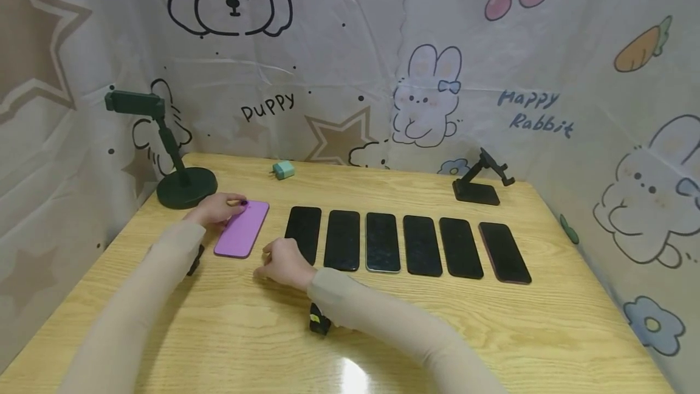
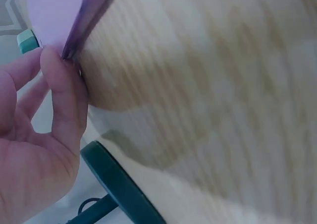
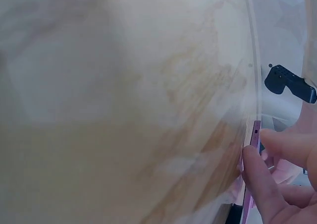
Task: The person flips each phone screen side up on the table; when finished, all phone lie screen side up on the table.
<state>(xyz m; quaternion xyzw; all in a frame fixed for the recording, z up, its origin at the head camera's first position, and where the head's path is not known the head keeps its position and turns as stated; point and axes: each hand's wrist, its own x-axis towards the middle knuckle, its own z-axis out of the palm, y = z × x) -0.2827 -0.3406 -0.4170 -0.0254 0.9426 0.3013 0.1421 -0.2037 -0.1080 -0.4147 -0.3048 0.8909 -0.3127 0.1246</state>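
A purple phone (image 1: 242,229) lies at the left of the table, its plain purple face up. At its far-left corner my left hand (image 1: 219,208) pinches the edge; the left wrist view shows thumb and fingertips (image 2: 54,60) meeting at the phone's end (image 2: 54,16). My right hand (image 1: 287,263) hovers just right of the purple phone's near end, fingers loosely bent and nothing held. Close behind that hand is a black-screened phone (image 1: 304,230), its lower part partly hidden. In the right wrist view the purple phone's edge (image 3: 256,132) appears behind the fingers.
Several more dark-screened phones (image 1: 383,242) continue the row rightward. A dark green phone stand (image 1: 186,186) rises at the back left, beside my left hand. A teal charger plug (image 1: 283,169) sits at the back, and a small black stand (image 1: 477,191) at the back right. Printed cloth surrounds the table.
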